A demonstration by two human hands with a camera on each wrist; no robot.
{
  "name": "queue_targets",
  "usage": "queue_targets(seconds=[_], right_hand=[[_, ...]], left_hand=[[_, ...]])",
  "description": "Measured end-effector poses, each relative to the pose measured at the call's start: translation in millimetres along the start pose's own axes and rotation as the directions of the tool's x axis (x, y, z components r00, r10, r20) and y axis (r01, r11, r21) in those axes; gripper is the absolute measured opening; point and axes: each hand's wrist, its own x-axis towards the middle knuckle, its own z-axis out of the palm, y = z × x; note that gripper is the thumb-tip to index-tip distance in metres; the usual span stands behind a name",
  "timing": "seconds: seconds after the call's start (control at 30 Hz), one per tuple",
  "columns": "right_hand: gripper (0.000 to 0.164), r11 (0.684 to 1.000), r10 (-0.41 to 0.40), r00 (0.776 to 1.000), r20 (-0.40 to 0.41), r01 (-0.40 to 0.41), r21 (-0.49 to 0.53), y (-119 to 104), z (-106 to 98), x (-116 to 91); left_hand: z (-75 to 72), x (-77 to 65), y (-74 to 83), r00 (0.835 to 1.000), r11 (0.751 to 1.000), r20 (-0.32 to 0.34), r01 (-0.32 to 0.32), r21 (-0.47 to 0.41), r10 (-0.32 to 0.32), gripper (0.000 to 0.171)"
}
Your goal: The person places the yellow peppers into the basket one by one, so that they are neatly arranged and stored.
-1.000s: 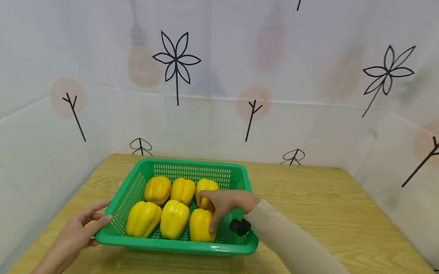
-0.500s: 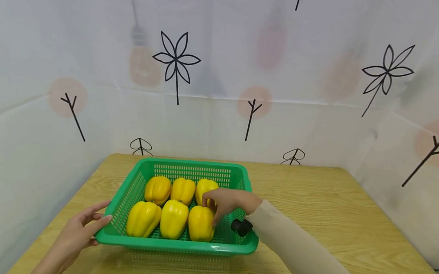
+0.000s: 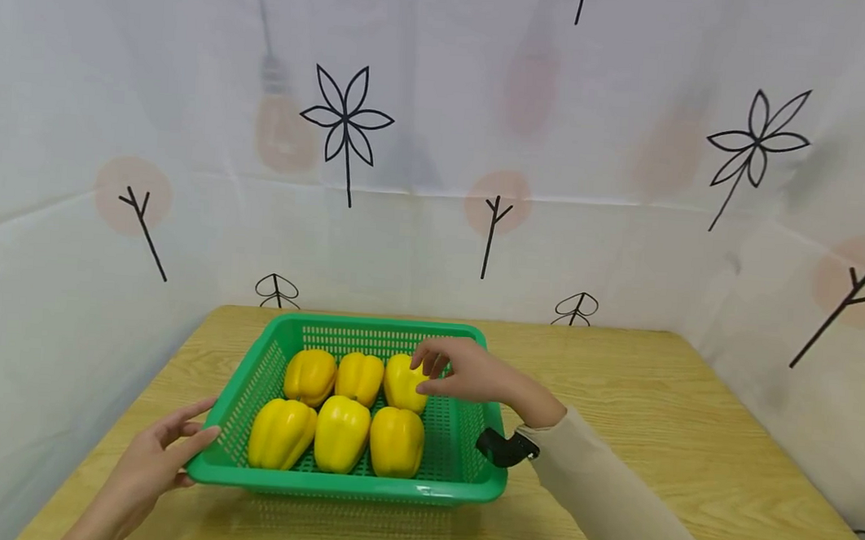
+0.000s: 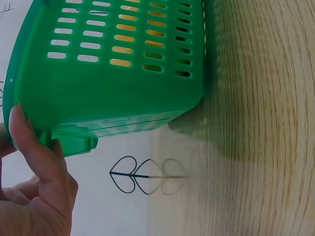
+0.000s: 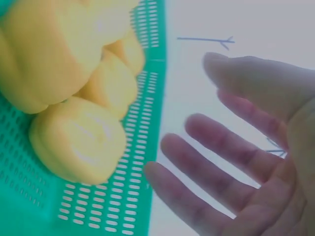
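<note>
Several yellow bell peppers [image 3: 341,434] lie in two rows inside a green plastic basket [image 3: 348,485]. My left hand [image 3: 151,459] holds the basket's left end at the front corner; in the left wrist view, its thumb and fingers pinch the rim beside a small tab. Over the basket's right part hovers my right hand [image 3: 471,371], fingers loosely bent and holding nothing. It overlaps the back right bell pepper [image 3: 400,389] in the head view. Just in front is the front right bell pepper [image 3: 396,443]. The right wrist view shows the spread fingers [image 5: 206,167] apart from the peppers.
The basket stands on a light wooden table [image 3: 616,410], toward its left side. A strip of basket floor shows right of the peppers. White patterned cloth [image 3: 424,155] hangs behind and on both sides. A black device [image 3: 505,448] sits at my right wrist.
My right hand has let go of the front right bell pepper and lifted up and away to the right. That pepper has shifted slightly left. My left hand stays at the rim.
</note>
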Motion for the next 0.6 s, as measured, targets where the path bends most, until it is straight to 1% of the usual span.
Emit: queue_targets(seconds=[0.13, 0.3, 0.43, 0.6], right_hand=[[0.018, 0.998, -0.021, 0.997, -0.072, 0.025, 0.050, 2.4, -2.6, -8.7], [0.017, 0.998, -0.060, 0.985, -0.159, 0.064, 0.021, 5.8, -3.0, -20.4], [0.019, 0.999, -0.050, 0.975, -0.216, 0.053, 0.011, 8.3, -2.2, -30.2], [0.019, 1.000, -0.025, 0.963, -0.268, 0.028, 0.007, 13.6, -1.7, -45.0]], left_hand=[[-0.6, 0.2, -0.9, 1.000, 1.000, 0.001, 0.004, -0.005, -0.004, 0.072], [-1.0, 0.3, -2.5, 1.000, 1.000, 0.002, 0.005, -0.014, -0.005, 0.072], [-0.4, 0.1, -2.2, 1.000, 1.000, 0.000, 0.003, -0.016, -0.003, 0.072], [-0.1, -0.6, -0.8, 1.000, 1.000, 0.003, 0.004, -0.021, -0.004, 0.072]])
